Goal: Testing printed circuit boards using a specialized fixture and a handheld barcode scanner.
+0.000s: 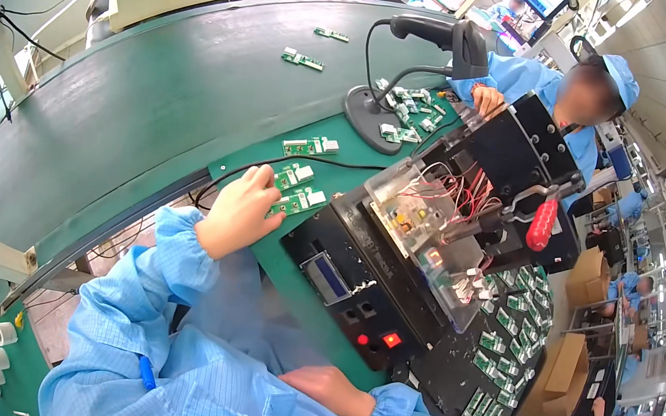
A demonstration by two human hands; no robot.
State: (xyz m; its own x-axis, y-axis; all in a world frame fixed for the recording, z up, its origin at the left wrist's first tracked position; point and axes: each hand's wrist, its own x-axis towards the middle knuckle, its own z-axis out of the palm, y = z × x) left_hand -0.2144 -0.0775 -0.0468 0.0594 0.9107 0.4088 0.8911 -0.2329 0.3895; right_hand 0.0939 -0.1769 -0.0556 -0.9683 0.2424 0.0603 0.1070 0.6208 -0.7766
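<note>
My left hand (241,209) is on the green bench mat, its fingers bent round the left end of a small green circuit board (304,201). Just beyond that lies a second circuit board (296,176), close to the fingertips. A third board (310,147) is farther off, past a black cable. My right hand (330,389) rests low in front of my body, near the front of a black test fixture (374,276); its fingers are blurred and partly hidden. The fixture carries a small display, a lit red switch, exposed wires and a red-handled clamp (541,224).
A barcode scanner (439,35) stands on a round base, with a pile of boards (409,111) beside it. Rows of boards (502,348) cover a black surface at right. A green conveyor belt (152,84) runs along the left. A co-worker (536,79) sits beyond the fixture.
</note>
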